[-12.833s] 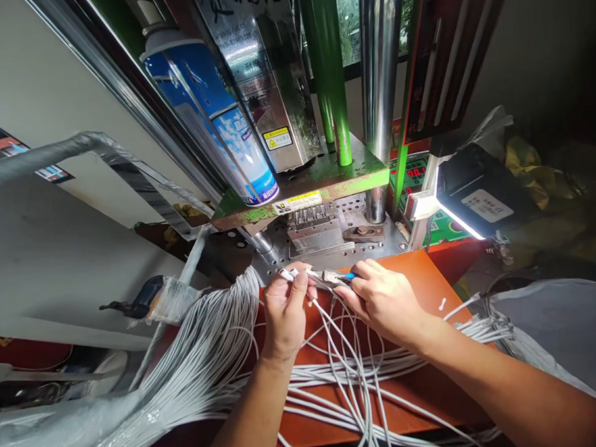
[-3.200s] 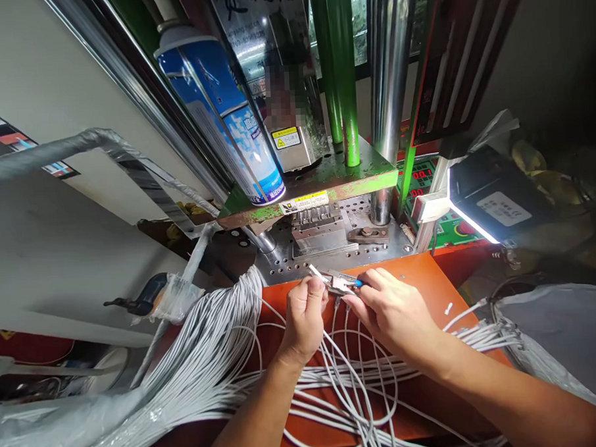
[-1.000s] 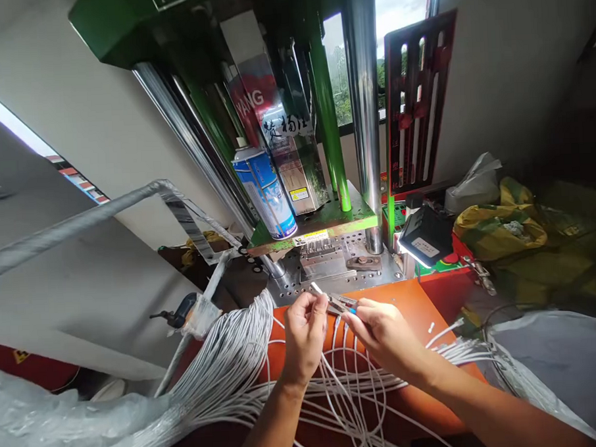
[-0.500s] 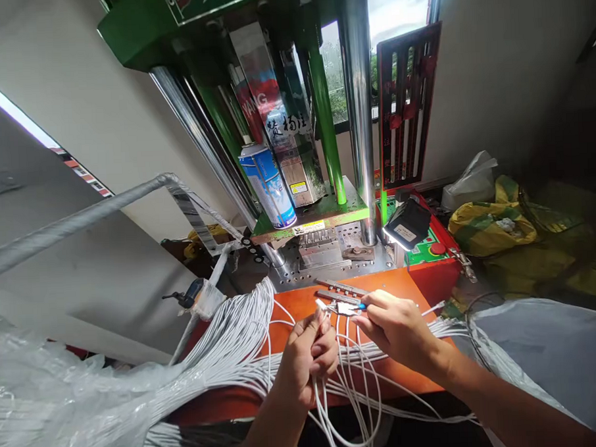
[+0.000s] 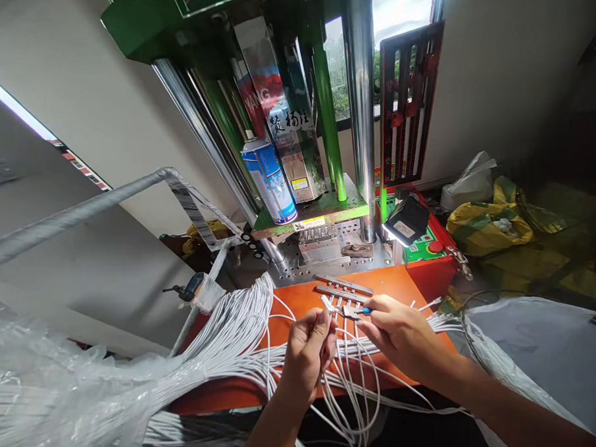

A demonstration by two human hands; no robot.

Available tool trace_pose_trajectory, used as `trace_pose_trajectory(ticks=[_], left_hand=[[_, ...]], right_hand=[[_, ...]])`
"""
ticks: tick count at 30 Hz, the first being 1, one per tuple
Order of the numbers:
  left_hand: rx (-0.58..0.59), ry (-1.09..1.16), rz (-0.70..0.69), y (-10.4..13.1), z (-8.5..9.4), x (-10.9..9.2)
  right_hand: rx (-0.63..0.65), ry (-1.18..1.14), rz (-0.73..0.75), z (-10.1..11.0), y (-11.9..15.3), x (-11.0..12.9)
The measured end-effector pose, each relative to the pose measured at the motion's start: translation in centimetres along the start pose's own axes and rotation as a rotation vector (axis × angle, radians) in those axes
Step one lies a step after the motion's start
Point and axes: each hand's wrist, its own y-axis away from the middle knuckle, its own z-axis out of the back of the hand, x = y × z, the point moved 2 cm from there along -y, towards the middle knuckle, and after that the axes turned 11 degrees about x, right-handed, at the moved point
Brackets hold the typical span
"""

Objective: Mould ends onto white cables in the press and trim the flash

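The left hand (image 5: 308, 348) has its thumb and fingers pinched on a white cable, whose plug (image 5: 326, 303) pokes up just past the fingertips. The right hand (image 5: 401, 334) has its fingers curled round the pliers (image 5: 352, 313), the nose pointing at the plug; I can't tell whether they touch. Just beyond both sets of fingers, two metal bars (image 5: 344, 285) lie on the table (image 5: 392, 282). Loose cables (image 5: 238, 328) fan out left of the left fingers.
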Motion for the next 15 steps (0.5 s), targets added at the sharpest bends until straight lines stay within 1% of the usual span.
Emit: trace_pose_trajectory(ticks=[5,8,9,12,15], left_hand=[[-0.075,-0.303,-0.070,0.3,0.7,0.3],[-0.099,-0.431,-0.091,0.4,0.8,0.2],[-0.104,-0.456,-0.095,0.5,0.8,0.1],[-0.110,-0.563,-0.121,0.9,0.7,-0.3],[-0.083,-0.717,-0.135,1.4,0.5,-0.7]], right_hand=[[-0.051,-0.032,-0.062,0.7,0.4,0.8],[-0.069,-0.040,-0.036,1.0,0.6,1.8],[-0.078,0.014,-0.013,1.1,0.7,2.1],[-0.078,0.286,0.062,1.2,0.8,2.6],[-0.028,0.472,0.095,0.9,0.9,2.1]])
